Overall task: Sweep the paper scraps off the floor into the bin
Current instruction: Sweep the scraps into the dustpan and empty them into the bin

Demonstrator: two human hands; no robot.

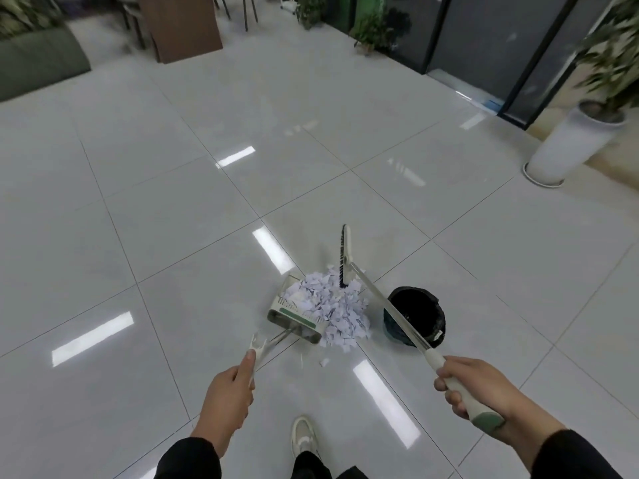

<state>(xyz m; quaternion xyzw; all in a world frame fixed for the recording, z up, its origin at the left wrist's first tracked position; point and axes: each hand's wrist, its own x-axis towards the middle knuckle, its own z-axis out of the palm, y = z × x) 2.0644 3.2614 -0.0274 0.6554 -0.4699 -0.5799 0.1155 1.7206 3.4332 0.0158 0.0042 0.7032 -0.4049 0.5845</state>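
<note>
A heap of white paper scraps (332,305) lies on the tiled floor, partly inside a cream dustpan (292,318) with a green stripe. My left hand (228,392) grips the dustpan's handle at its top. My right hand (470,388) holds the cream and green grip of a broom (345,257). The broom's dark bristles touch the far side of the heap. A black bin (420,314) with a dark liner stands just right of the heap, behind the broom's metal shaft. Two stray scraps (323,361) lie on the floor near the dustpan.
A white planter (567,146) with a leafy plant stands at the right by dark glass doors (501,43). A brown wooden panel (183,25) and a green sofa (38,60) are at the far left. My shoe (304,435) is on the tiles below the heap.
</note>
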